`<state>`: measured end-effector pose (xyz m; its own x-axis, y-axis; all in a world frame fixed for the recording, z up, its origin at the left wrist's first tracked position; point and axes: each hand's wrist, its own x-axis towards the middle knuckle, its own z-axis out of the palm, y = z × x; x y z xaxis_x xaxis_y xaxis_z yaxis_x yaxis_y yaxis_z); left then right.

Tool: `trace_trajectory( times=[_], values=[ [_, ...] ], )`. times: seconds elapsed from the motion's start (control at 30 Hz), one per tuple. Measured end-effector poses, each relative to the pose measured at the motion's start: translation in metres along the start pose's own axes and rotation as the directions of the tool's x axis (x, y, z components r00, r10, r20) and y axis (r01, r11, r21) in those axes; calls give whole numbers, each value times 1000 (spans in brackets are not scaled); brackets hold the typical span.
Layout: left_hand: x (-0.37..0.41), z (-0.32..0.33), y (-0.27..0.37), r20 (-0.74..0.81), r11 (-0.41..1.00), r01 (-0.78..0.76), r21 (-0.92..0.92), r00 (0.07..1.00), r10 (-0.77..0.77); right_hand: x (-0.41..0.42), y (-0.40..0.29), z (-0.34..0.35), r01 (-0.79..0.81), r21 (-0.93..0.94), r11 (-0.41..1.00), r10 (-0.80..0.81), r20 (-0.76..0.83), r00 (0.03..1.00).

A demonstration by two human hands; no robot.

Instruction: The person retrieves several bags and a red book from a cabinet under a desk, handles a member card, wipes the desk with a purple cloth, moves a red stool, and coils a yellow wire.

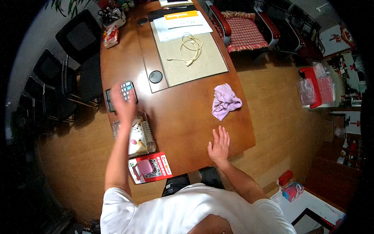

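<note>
My left hand (124, 105) is blurred over a calculator (128, 90) near the left edge of the wooden table. It covers the calculator's middle, and whether the fingers grip it is hidden. Just nearer to me stands a clear ribbed plastic tray (150, 137) with small items in it. A red and white card (165, 169) bearing a printed code lies at the table's near-left corner, with a pink object (145, 166) on top. At the right, my right hand (219, 147) is palm down, empty, fingers spread. Beyond its fingertips lies a crumpled lilac cloth (225, 101).
Farther up the wooden table (181, 117), a beige desk mat (198, 70) carries a coiled pale cable (190, 48) and papers (182, 27). A round black cap (155, 77) sits beside it. Black chairs (83, 55) line the left; a cushioned armchair (244, 29) stands at right.
</note>
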<state>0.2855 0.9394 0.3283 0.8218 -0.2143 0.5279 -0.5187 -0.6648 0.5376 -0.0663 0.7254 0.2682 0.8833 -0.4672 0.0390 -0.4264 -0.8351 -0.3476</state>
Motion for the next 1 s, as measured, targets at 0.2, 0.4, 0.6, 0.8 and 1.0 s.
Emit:
trace_trajectory(
  times=[0.2, 0.4, 0.6, 0.8, 1.0],
  values=[
    [-151, 87, 184, 531, 926, 208, -316, 847, -9, -3, 11, 2, 29, 25, 999, -29, -2, 1000],
    [-202, 126, 206, 507, 978, -125, 168, 862, 23, -3, 43, -9, 202, 263, 943, -236, 105, 966],
    [-205, 119, 219, 485, 926, -122, 357, 872, -72, 26, 127, -63, 299, 656, 693, -354, -52, 934],
    [-200, 121, 226, 491, 934, -107, 341, 868, -80, 177, 158, -72, 372, 569, 734, -265, -264, 927],
    [-192, 119, 228, 490, 953, -62, 296, 867, -95, 328, 117, -41, 636, 214, 742, -606, -194, 772]
  ],
)
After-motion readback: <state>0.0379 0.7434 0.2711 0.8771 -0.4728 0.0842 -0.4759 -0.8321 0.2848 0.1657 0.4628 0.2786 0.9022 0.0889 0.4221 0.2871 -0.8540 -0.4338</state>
